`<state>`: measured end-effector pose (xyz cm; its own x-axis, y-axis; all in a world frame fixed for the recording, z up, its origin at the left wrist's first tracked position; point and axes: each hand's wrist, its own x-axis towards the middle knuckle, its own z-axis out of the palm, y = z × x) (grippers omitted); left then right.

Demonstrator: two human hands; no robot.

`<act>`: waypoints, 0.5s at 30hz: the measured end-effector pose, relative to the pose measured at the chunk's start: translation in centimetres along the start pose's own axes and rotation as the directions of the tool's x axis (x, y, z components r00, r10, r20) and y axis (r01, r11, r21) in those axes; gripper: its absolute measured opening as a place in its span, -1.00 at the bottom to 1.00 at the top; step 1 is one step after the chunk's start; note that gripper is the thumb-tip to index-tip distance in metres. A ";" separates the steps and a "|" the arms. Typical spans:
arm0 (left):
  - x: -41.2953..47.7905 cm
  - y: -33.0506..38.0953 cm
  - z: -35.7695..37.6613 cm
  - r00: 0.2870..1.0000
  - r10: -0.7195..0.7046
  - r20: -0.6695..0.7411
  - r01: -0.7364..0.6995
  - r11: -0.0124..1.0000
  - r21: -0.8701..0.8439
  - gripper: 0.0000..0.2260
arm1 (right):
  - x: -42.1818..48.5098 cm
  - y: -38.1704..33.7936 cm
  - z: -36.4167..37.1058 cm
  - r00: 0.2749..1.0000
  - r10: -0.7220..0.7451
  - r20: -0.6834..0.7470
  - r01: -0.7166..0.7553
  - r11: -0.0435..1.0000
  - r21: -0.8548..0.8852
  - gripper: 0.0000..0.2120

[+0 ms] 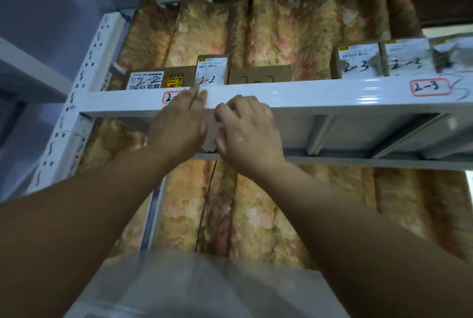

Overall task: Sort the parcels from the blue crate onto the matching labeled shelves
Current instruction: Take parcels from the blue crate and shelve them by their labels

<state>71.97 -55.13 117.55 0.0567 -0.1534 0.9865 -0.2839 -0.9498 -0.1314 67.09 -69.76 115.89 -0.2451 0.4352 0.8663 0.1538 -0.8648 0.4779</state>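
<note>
Dim, bluish light is filling the room, and the whole view is looking soft and slightly grainy. Glare is streaking the white shelf beam (pixel 320 94) toward its right end, where bright bands are sitting just left of the red-framed label (pixel 430 87). The flowered curtain (pixel 281 36) is glowing warm, seemingly backlit, brightest above the beam's middle. The shelf underside (pixel 358 133) is lying in grey shadow. Motion blur is smearing the right hand (pixel 250 133) and the parcels (pixel 407 60) at the beam's right end. The wide lens is bowing the upright post (pixel 84 87) at the left edge, and the forearms (pixel 76 215) — nearest the camera — are falling dark and out of focus.
</note>
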 end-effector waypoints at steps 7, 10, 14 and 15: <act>-9.0 2.8 -4.1 0.946 -0.070 0.316 -0.039 0.944 0.326 -0.46 | -6.8 -1.3 -0.8 0.725 0.140 0.674 -0.322 0.934 0.152 -0.54; -11.3 3.7 -5.6 0.876 -0.222 0.428 0.040 0.918 0.393 -0.44 | -7.9 -2.5 -0.5 0.634 0.120 0.764 -0.442 0.867 0.231 -0.47; -14.5 5.3 -8.2 0.724 -0.432 0.538 0.137 0.855 0.501 -0.36 | -8.9 -6.3 -1.8 0.597 0.055 0.800 -0.554 0.749 0.362 -0.42; -15.7 5.7 -8.9 0.693 -0.466 0.550 0.132 0.832 0.538 -0.36 | -9.3 -7.5 -2.3 0.599 0.025 0.800 -0.565 0.721 0.401 -0.42</act>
<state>61.00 -55.71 102.23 0.6981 0.1862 0.6913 0.2862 -0.9577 -0.0312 65.97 -67.87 103.90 0.6228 0.4399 0.6470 0.6331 -0.7692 -0.0865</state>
